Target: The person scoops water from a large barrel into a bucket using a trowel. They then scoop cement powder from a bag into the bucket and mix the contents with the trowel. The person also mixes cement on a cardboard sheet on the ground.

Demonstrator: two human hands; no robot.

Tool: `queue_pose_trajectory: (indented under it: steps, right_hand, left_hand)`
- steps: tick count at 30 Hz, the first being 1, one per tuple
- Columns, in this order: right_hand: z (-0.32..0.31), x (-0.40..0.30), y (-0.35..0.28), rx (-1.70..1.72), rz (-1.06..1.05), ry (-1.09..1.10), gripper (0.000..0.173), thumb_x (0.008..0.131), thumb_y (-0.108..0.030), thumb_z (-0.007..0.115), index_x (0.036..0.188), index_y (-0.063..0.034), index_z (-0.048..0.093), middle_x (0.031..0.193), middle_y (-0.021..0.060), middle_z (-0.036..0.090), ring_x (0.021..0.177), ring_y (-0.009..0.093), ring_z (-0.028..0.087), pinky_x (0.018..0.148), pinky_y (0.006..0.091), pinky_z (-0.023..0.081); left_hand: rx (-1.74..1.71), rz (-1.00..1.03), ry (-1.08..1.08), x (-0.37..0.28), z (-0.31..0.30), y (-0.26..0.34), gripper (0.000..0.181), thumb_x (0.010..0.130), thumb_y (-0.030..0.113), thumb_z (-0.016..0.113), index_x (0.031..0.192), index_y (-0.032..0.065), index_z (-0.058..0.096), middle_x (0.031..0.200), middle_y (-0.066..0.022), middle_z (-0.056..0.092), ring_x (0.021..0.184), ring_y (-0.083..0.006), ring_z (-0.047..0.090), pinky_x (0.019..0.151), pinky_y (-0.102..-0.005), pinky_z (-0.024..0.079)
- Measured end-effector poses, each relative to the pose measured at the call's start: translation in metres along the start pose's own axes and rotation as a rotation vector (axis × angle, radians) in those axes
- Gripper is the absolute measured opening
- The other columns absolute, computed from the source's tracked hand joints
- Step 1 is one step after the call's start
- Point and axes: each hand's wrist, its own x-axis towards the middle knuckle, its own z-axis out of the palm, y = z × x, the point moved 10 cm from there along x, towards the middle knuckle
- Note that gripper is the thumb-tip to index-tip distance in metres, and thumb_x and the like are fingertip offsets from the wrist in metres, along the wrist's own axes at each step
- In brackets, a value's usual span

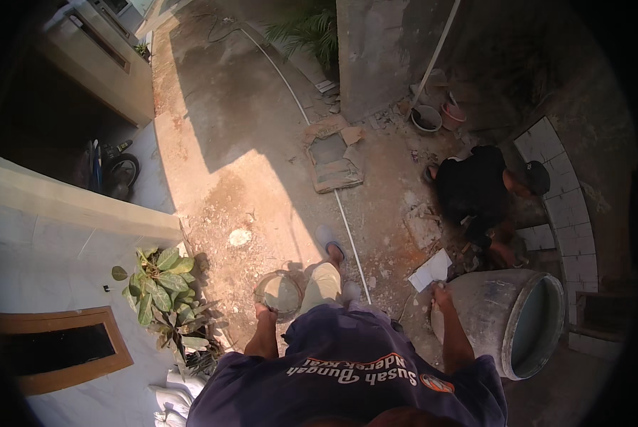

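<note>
My left hand [265, 310] grips the near rim of a round bucket [279, 293], partly in shadow; its contents are hard to make out. In my right hand [440, 296] is the edge of white tile pieces [430, 270], with the fingers closed against it. A large grey clay jar [476, 309] lies on its side just right of that hand, its wide mouth facing right. My leg in light trousers [321, 285] and a sandalled foot [334, 250] show ahead, between the two hands.
A person in black [471, 187] bends over by a tiled curb [569, 213]. An opened cement bag [335, 163] lies across a white pipe [351, 243]. Two buckets [426, 118] stand beyond. A leafy plant [164, 285] and white sacks [172, 397] line the left wall.
</note>
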Motion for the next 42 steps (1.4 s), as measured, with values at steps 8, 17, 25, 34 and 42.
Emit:
queue_pose_trajectory:
  steps: [8,17,25,34,42]
  right_hand:
    - [-0.001,0.128,-0.051,-0.061,0.133,0.124,0.035,0.098,-0.029,0.066,0.106,0.0045,0.07,0.095,0.014,0.075,0.076,0.025,0.072,0.062,0.0423,0.056]
    - [0.083,0.153,-0.307,-0.365,-0.286,0.161,0.044,0.096,-0.036,0.069,0.106,0.0075,0.072,0.084,0.0171,0.072,0.075,0.03,0.073,0.067,0.0471,0.059]
    - [0.226,0.254,-0.553,-0.558,-0.313,-0.107,0.038,0.101,-0.034,0.061,0.104,0.0017,0.074,0.073,0.0073,0.068,0.06,0.016,0.062,0.058,0.0387,0.05]
    - [0.463,0.579,-0.63,-1.035,-1.042,-0.311,0.04,0.101,-0.033,0.063,0.131,-0.007,0.06,0.104,0.0266,0.074,0.099,0.051,0.07,0.086,0.0568,0.055]
    - [0.66,0.685,-0.639,-1.086,-1.4,-0.474,0.032,0.106,-0.031,0.06,0.127,-0.007,0.057,0.103,0.0245,0.072,0.095,0.047,0.071,0.079,0.0584,0.053]
  left_hand:
    - [0.049,0.062,-0.196,-0.066,0.249,0.015,0.038,0.099,0.04,0.062,0.126,0.0126,0.063,0.098,-0.0094,0.057,0.077,-0.0239,0.055,0.061,-0.0394,0.045]
    - [0.517,0.217,-0.137,-0.047,0.446,0.086,0.054,0.097,0.05,0.07,0.11,-0.0029,0.07,0.083,-0.0156,0.065,0.064,-0.0267,0.06,0.063,-0.0432,0.051]
    - [0.462,0.673,-0.105,-0.029,0.619,0.157,0.053,0.104,0.045,0.068,0.081,-0.0031,0.072,0.068,-0.0048,0.064,0.064,-0.0178,0.057,0.063,-0.0412,0.047]
    - [0.427,0.885,-0.352,0.063,0.85,0.15,0.058,0.107,0.045,0.068,0.061,0.0177,0.045,0.059,0.0089,0.04,0.054,-0.0058,0.031,0.05,-0.0304,0.024]
    - [0.517,1.11,-0.327,0.17,0.966,0.139,0.058,0.106,0.043,0.069,0.061,0.011,0.051,0.061,0.0062,0.045,0.057,-0.0068,0.034,0.052,-0.0302,0.028]
